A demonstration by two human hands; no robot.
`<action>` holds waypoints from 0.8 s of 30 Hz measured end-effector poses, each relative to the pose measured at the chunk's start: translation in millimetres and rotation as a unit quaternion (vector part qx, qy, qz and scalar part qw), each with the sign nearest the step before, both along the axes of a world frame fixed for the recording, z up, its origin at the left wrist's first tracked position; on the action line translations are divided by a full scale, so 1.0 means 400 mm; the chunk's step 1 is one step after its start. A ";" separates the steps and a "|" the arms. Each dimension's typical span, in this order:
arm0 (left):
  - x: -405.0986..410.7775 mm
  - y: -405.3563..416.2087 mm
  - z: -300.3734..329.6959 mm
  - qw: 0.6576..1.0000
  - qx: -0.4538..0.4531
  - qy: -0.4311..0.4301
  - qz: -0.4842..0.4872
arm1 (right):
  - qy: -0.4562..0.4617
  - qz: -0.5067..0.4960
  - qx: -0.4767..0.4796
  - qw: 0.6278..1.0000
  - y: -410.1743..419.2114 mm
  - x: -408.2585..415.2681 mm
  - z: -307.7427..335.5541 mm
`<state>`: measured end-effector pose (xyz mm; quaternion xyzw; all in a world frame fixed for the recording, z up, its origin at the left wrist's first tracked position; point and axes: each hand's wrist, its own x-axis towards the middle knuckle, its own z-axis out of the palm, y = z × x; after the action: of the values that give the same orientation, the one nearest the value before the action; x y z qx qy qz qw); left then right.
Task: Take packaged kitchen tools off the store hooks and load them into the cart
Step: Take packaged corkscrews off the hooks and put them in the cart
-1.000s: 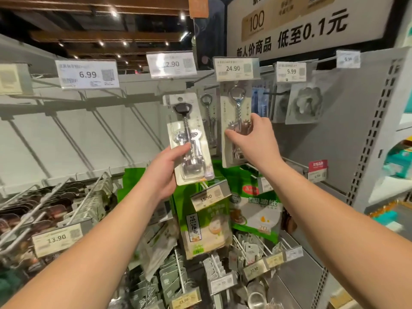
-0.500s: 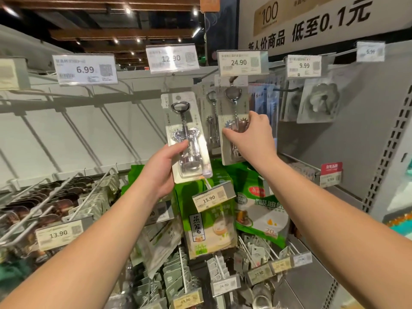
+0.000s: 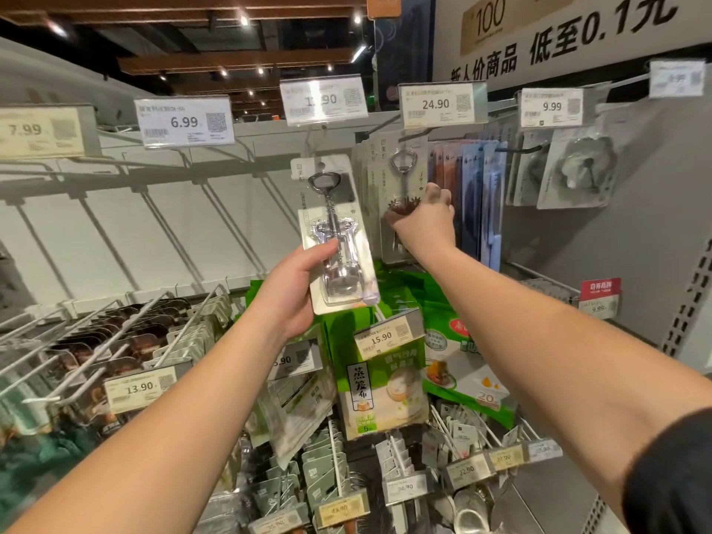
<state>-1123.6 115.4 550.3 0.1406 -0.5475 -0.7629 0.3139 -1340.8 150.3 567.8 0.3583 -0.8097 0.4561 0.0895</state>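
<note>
A packaged corkscrew [image 3: 336,240] stands upright just left of the frame's middle, free of any hook. The left hand [image 3: 293,291] holds it by the lower left edge of its card, thumb across the clear blister at the front and fingers hidden behind. Right of it, near the middle of the frame, a second corkscrew pack [image 3: 400,198] hangs at the front of a row of like packs on a hook under the 24.90 tag [image 3: 441,106]. The right hand [image 3: 424,219] is raised against this pack with its back to the camera. Its fingers curl round the pack's right edge and its thumb lies on the front, though the grip itself is partly hidden by the hand.

Just right of that row hang blue packs [image 3: 477,194], and further right a grey round item in a clear pack [image 3: 578,171] under the 9.99 tag [image 3: 551,107]. Below the hands, green bags [image 3: 385,387] hang behind a 15.90 tag [image 3: 383,337]. At lower left, wire hooks [image 3: 115,333] hold dark packs above a 13.90 tag [image 3: 140,388]. A white sign [image 3: 570,32] with large characters fills the upper right.
</note>
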 end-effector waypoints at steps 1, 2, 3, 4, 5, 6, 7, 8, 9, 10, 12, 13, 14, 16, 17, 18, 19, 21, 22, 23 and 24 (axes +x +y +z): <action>0.003 0.000 0.000 1.000 0.000 -0.001 0.000 | -0.001 -0.002 0.009 1.000 -0.005 -0.003 0.001; 0.006 -0.001 -0.001 1.000 0.001 -0.001 -0.001 | -0.003 -0.004 0.015 1.000 -0.009 -0.005 0.003; 0.008 -0.002 -0.001 1.000 0.003 -0.001 -0.001 | -0.006 -0.005 0.020 1.000 -0.012 -0.007 0.006; 0.009 -0.001 -0.001 1.000 0.004 -0.002 0.000 | -0.007 -0.006 0.025 1.000 -0.015 -0.008 0.008; 0.011 -0.001 -0.002 1.000 0.005 -0.002 0.000 | -0.007 -0.008 0.028 1.000 -0.017 -0.009 0.010; 0.012 0.000 -0.002 1.000 0.006 -0.001 0.000 | -0.008 -0.008 0.032 0.999 -0.019 -0.010 0.011; 0.013 0.000 -0.003 1.000 0.007 -0.001 -0.002 | -0.010 -0.008 0.033 0.999 -0.021 -0.012 0.011; 0.014 0.001 -0.003 1.000 0.007 -0.002 -0.004 | -0.014 -0.008 0.034 0.999 -0.023 -0.013 0.009; 0.014 0.001 -0.005 1.000 0.005 -0.005 -0.006 | -0.017 -0.008 0.033 0.999 -0.025 -0.015 0.009; 0.013 0.002 -0.006 1.000 0.003 -0.008 -0.008 | -0.019 -0.007 0.033 0.999 -0.026 -0.015 0.008; 0.012 0.001 -0.008 1.000 0.002 -0.010 -0.008 | -0.021 -0.006 0.036 0.999 -0.028 -0.013 0.011; 0.010 0.001 -0.010 1.000 0.003 -0.010 -0.009 | -0.022 -0.008 0.037 0.999 -0.029 -0.013 0.014; 0.009 0.003 -0.011 1.000 0.004 -0.009 -0.011 | -0.024 -0.010 0.038 0.999 -0.031 -0.013 0.017; 0.007 0.006 -0.012 1.000 0.010 -0.006 -0.014 | -0.027 -0.012 0.039 0.999 -0.035 -0.014 0.020; 0.006 0.007 -0.013 1.000 0.013 -0.005 -0.016 | -0.028 -0.012 0.041 0.999 -0.036 -0.016 0.019; 0.006 0.008 -0.013 1.000 0.015 -0.005 -0.018 | -0.030 -0.012 0.042 0.999 -0.037 -0.017 0.019; 0.005 0.009 -0.013 1.000 0.016 -0.005 -0.018 | -0.031 -0.012 0.041 0.999 -0.038 -0.018 0.019; 0.004 0.010 -0.011 1.000 0.019 -0.005 -0.020 | -0.031 -0.011 0.039 0.999 -0.038 -0.020 0.018; 0.004 0.010 -0.011 1.000 0.018 -0.006 -0.020 | -0.033 -0.009 0.042 0.999 -0.036 -0.019 0.020; 0.003 0.009 -0.012 1.000 0.018 -0.006 -0.020 | -0.038 -0.004 0.048 0.998 -0.033 -0.017 0.022; 0.003 0.008 -0.013 1.000 0.018 -0.007 -0.019 | -0.046 0.002 0.057 0.997 -0.026 -0.014 0.024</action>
<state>-1122.3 118.5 545.3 0.1410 -0.5384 -0.7772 0.2935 -1346.4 139.8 577.3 0.3431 -0.8368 0.4256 0.0309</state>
